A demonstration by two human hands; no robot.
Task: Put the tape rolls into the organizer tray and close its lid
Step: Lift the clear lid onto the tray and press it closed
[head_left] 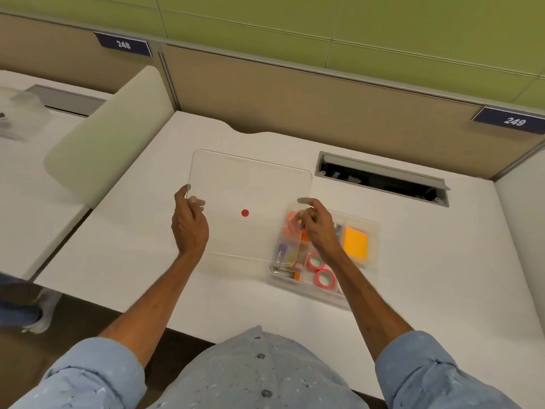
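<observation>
A clear square lid (250,184) with a red dot is held in the air above the white desk, left of the tray. My left hand (188,222) grips its left edge and my right hand (317,225) grips its right edge. The lid's right edge overlaps the left part of the clear organizer tray (372,255). Two pink tape rolls (324,278) lie in the tray's front compartment. The tray also holds an orange pad (355,242), small orange items and several other small supplies.
An open cable slot (383,178) is set in the desk behind the tray. A cream divider panel (103,137) stands at the left. Partition walls close the back and right. A person's foot (41,311) shows on the floor at the left.
</observation>
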